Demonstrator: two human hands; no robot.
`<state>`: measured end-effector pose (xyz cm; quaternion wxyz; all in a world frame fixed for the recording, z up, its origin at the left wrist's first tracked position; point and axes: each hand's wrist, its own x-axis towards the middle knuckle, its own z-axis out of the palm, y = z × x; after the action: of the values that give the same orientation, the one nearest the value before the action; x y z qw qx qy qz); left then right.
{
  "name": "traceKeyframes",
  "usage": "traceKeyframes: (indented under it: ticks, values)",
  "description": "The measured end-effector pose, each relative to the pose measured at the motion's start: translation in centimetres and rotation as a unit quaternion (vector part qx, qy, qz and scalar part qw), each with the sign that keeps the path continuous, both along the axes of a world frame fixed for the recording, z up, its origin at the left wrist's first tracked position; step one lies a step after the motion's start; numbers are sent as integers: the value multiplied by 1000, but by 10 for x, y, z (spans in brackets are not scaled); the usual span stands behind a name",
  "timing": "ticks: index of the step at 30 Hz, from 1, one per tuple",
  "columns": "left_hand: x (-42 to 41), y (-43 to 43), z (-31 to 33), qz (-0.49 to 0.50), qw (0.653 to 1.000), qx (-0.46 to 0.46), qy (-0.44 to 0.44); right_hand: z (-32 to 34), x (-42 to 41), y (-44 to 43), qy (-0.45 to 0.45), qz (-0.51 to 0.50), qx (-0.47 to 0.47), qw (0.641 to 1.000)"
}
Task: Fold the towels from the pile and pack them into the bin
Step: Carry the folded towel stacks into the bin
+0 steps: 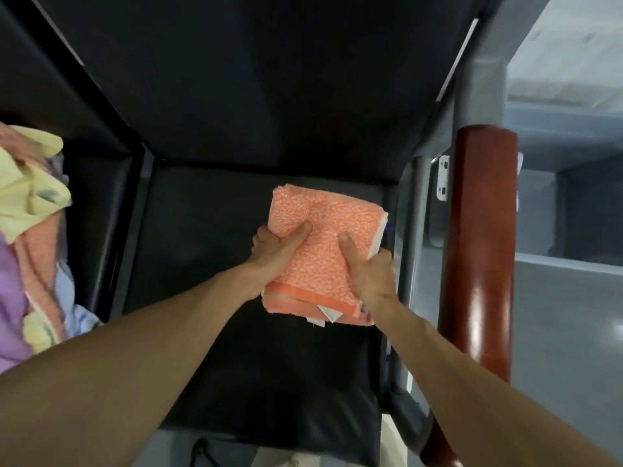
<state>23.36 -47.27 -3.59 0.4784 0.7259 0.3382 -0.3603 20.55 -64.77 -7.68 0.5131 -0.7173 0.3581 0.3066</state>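
- Gripping the folded orange towel [323, 237], thumbs on top, my left hand [276, 252] and right hand [369, 276] hold it over the right side of the bin [188, 251].
- Releasing 1 hand early, I judge, could let the layers flop open.

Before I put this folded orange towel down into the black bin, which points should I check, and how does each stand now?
1. Fold of the orange towel, compact rectangle: ok.
2. Grip of the left hand, thumb on top: ok.
3. Grip of the right hand, thumb on top: ok.
4. Floor of the black bin bare beside the towel: ok.
5. Towel touching that floor: cannot tell.
6. More towels in the pile at the left: ok.
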Motion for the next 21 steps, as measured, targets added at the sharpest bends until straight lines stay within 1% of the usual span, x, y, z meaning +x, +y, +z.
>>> traceKeyframes:
  ticks: [3, 5, 9, 13, 17, 19, 21]
  values:
    - [-4, 3, -7, 3, 999, 35, -26, 20, 2, 5, -5, -28, 17, 999]
    - [-5, 5, -8, 17, 999, 31, -31, 33, 2, 8, 17, -47, 38, 998]
    - [-13, 17, -17, 92, 994, -58, 7, 38, 3, 9, 64, -50, 74, 994]
    - [-26, 32, -15, 101, 984, -147, 25, 31, -5, 16, 87, -46, 107, 989]
    - [-47, 44, -20, 143, 971, -187, 27, 23, -12, 22, 116, -5, 157, 981]
    - [-55, 48, -19, 169, 966, -193, 19, 27, -13, 25, 101, 23, 175, 979]
    - [-65, 48, -7, 187, 963, -193, -4, 36, -16, 25, 65, 53, 185, 979]
